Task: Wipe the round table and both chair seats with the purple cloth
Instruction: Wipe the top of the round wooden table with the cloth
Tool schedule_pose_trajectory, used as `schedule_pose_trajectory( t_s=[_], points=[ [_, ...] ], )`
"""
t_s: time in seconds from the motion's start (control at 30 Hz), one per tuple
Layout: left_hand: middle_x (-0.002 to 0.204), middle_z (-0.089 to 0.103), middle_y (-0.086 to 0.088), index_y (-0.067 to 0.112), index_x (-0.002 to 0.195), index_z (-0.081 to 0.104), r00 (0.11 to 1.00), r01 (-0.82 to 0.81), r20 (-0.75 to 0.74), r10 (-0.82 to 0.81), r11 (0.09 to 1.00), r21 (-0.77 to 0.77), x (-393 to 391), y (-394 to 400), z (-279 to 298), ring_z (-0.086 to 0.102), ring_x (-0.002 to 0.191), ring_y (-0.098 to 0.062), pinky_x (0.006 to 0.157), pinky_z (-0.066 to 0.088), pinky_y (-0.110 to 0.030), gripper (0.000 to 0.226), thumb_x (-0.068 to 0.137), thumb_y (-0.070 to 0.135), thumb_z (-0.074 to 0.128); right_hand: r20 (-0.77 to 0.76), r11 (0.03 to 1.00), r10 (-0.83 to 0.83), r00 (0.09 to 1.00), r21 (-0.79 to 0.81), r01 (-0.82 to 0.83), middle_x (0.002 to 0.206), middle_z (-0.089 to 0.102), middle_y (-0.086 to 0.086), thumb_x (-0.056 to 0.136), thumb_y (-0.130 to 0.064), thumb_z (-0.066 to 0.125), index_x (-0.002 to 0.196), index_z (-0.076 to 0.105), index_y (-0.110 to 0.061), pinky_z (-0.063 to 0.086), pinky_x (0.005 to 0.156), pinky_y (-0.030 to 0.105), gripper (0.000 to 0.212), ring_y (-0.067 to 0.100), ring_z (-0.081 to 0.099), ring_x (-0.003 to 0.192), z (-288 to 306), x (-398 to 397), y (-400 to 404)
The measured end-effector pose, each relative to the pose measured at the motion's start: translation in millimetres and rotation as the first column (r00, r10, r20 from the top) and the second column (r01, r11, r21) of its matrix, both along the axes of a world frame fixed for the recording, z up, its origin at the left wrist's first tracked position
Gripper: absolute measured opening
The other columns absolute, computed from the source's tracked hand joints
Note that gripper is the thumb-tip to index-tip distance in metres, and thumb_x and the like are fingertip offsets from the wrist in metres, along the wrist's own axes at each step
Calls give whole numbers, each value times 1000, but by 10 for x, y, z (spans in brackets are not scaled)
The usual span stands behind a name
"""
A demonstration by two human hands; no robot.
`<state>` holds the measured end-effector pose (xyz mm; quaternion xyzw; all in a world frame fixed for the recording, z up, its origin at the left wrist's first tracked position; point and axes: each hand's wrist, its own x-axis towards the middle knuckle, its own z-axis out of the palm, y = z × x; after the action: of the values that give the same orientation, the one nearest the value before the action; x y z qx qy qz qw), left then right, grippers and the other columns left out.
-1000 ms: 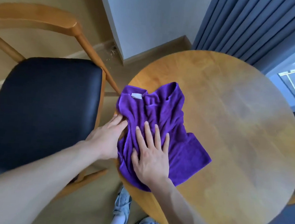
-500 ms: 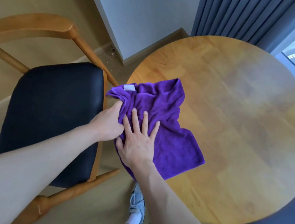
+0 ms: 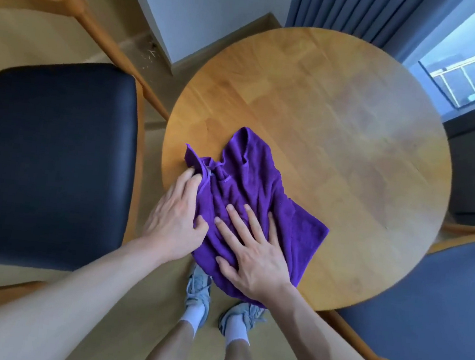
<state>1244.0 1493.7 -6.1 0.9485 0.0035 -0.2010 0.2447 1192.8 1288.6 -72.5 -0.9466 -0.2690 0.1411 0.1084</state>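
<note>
A round wooden table (image 3: 340, 126) holds one thing: a purple cloth (image 3: 247, 187). The cloth lies crumpled at the table's near left edge, and part of it hangs over that edge. Two hands press on the cloth.

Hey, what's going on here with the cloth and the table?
A person is standing at a round wooden table, working a crumpled purple cloth near its front edge. The right hand lies flat on the cloth with fingers spread, and the left hand holds the cloth's left edge. A wooden chair with a black padded seat stands to the left.
</note>
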Motion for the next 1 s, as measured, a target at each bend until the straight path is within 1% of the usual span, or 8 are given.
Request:
schedule_pose_trajectory(
  t_s=[0.13,0.33,0.5,0.7,0.77,0.87,0.93,1.0],
  points=[
    [167,16,-3,12,156,25,996,84,-32,-84,996,-7,-107,-81,-54,24,153,-24,121,31,-42,80,86,17,63,-1,998,45,999,-41,-45,173,11,-2,95,-67,45,163,22,-32,10,124,62,80,27,8,159,12,-48,-346],
    [165,24,-6,10,152,34,990,138,0,-138,990,-22,-175,-366,-124,32,148,-29,116,36,-48,77,82,12,66,-6,995,40,999,-91,-40,173,7,-4,91,-73,44,164,17,-33,13,124,61,88,25,7,159,6,-111,-932],
    [165,30,-13,3,150,39,987,128,107,-122,990,-53,-182,-753,-197,32,149,-32,121,29,-50,81,75,1,69,32,992,111,993,-66,-109,172,12,-3,94,-67,47,163,23,-31,12,124,58,82,25,11,159,-8,-49,-1507],
    [168,23,-12,5,151,35,968,202,155,-199,979,-2,-63,-1269,-306,23,155,-28,126,18,-53,87,71,6,67,101,998,65,993,-20,-63,171,19,-4,90,-63,52,162,29,-30,15,123,56,82,25,19,157,-100,37,-2034],
    [171,15,-8,11,156,27,964,222,140,-225,974,40,9,-1436,-329,14,158,-26,126,13,-55,94,71,13,68,116,1000,28,993,-8,-28,171,19,-4,88,-64,53,161,30,-30,16,123,55,84,25,19,157,-109,79,-2170],
    [172,-8,1,29,163,0,971,212,96,-218,974,75,172,-1657,-331,-3,159,-23,126,5,-58,113,75,33,71,108,999,-51,993,1,51,171,19,-6,86,-66,56,161,31,-30,16,124,56,87,24,17,158,-99,189,-2394],
    [170,-22,4,40,160,-16,980,190,47,-195,977,100,329,-1785,-317,-12,158,-25,125,3,-61,125,75,51,75,108,994,-112,988,3,112,171,19,-6,85,-67,57,161,31,-30,16,124,56,88,24,16,158,-84,286,-2558],
    [166,-32,5,45,155,-25,984,181,-27,-179,972,152,518,-1901,-295,-19,156,-28,123,3,-64,136,68,68,77,111,985,-172,979,6,172,170,21,-6,83,-66,58,161,31,-31,16,124,57,89,24,17,158,-73,396,-2738]
  ],
)
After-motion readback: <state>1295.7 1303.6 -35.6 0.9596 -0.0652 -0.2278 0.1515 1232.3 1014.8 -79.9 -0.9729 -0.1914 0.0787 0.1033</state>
